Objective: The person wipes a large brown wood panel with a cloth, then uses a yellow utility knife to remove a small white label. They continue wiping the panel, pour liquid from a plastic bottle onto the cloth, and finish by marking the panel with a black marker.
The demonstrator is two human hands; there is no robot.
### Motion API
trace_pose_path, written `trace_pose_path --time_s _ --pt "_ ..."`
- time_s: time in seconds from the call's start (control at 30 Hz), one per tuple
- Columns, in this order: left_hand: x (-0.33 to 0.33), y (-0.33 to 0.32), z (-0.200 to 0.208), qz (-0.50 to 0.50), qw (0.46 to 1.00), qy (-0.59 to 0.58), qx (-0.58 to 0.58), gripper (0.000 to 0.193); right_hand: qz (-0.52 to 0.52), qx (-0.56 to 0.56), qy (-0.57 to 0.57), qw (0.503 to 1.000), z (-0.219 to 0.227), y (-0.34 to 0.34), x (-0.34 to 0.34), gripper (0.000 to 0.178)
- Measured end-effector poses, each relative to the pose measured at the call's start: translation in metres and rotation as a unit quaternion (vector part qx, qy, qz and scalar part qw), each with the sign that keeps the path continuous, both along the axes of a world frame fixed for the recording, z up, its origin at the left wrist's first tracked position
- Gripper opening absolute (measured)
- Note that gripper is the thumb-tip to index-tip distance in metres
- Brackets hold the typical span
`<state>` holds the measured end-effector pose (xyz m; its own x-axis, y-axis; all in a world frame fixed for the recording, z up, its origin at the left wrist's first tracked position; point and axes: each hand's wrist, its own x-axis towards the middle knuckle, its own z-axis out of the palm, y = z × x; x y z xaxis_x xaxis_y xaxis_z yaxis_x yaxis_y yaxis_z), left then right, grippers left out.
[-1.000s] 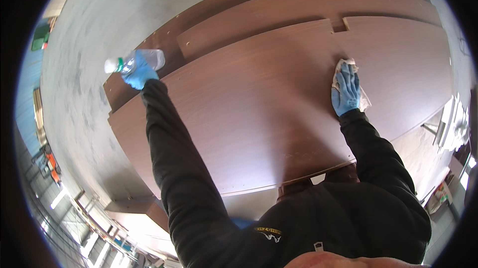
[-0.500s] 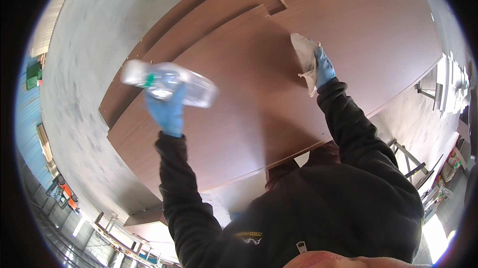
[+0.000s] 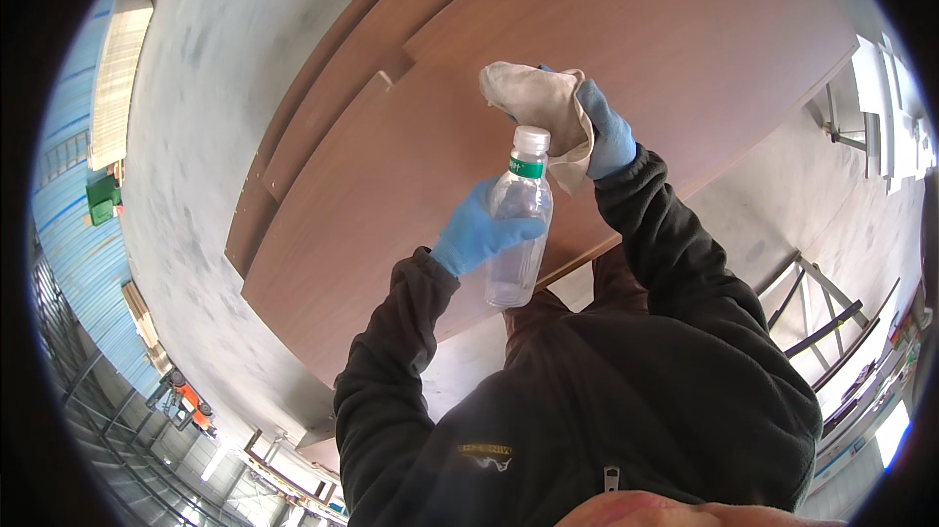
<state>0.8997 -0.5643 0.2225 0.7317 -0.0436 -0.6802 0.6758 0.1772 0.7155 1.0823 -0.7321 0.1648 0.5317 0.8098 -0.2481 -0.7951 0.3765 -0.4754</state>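
My left hand, in a blue glove, is wrapped round a clear plastic bottle with a green band at its neck and a whitish top. The bottle stands nearly upright over the near part of a large brown panel. Just beyond and to the right, my right hand, also gloved in blue, grips a pale cloth. The cloth is bunched, and its lower fold hangs close behind the bottle's top; whether they touch I cannot tell. What liquid the bottle holds, if any, does not show.
More brown panels lie stacked under the top one, with stepped edges at the left. Grey floor surrounds the stack. At the right stand a metal frame and white sheets. An orange vehicle is far off at the left.
The bottle has swung from the left toward the middle and turned from lying sideways to upright. My right hand has brought the cloth left, close to the bottle.
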Motion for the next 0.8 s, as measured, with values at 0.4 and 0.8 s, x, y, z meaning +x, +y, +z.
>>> trace_pose_path --time_s 0.4,0.8 --pt "0.082 -0.08 0.019 0.008 0.991 0.132 -0.028 0.064 0.065 -0.1 0.004 0.993 -0.019 -0.086 0.069 0.066" --pt "0.108 -0.063 -0.029 -0.096 0.987 0.124 -0.023 0.074 0.047 -0.126 0.021 0.991 -0.067 -0.097 0.076 0.068"
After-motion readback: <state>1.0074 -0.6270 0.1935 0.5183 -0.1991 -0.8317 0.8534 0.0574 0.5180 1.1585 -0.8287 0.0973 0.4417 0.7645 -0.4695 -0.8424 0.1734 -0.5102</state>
